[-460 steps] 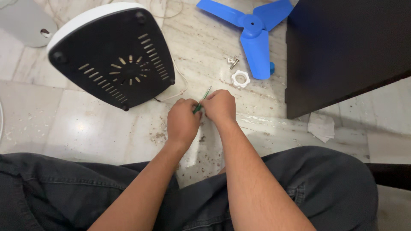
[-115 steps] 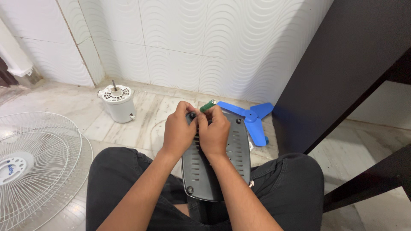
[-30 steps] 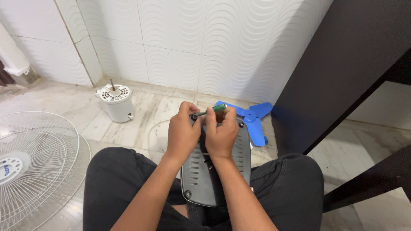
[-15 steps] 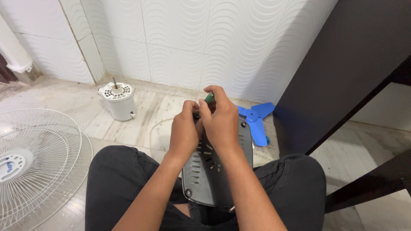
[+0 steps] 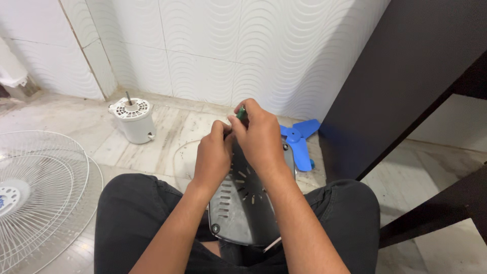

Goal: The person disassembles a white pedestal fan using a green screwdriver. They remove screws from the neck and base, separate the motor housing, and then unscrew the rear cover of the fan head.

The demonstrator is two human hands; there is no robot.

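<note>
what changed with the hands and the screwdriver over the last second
The right hand moved up over the green screwdriver, tipping it from nearly level to more upright. The left hand stayed at the dark fan base, which stayed on the lap.

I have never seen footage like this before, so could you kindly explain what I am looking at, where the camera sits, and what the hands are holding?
There is no machine here. A person wears a camera on the head, so the one picture looks down at their own arms and lap. They sit on a marble floor by a white tiled wall, in dark trousers.

Propped on the lap is a dark grey fan base plate, underside up, with vent slots and a screw at its near corner. The left hand steadies its far edge. The right hand grips a green-handled screwdriver, whose tip is hidden behind the fingers.

On the floor lie the other fan parts: a white wire grille at the left, a white motor housing with its shaft pointing up, and a blue three-bladed propeller. A dark piece of furniture stands at the right.
</note>
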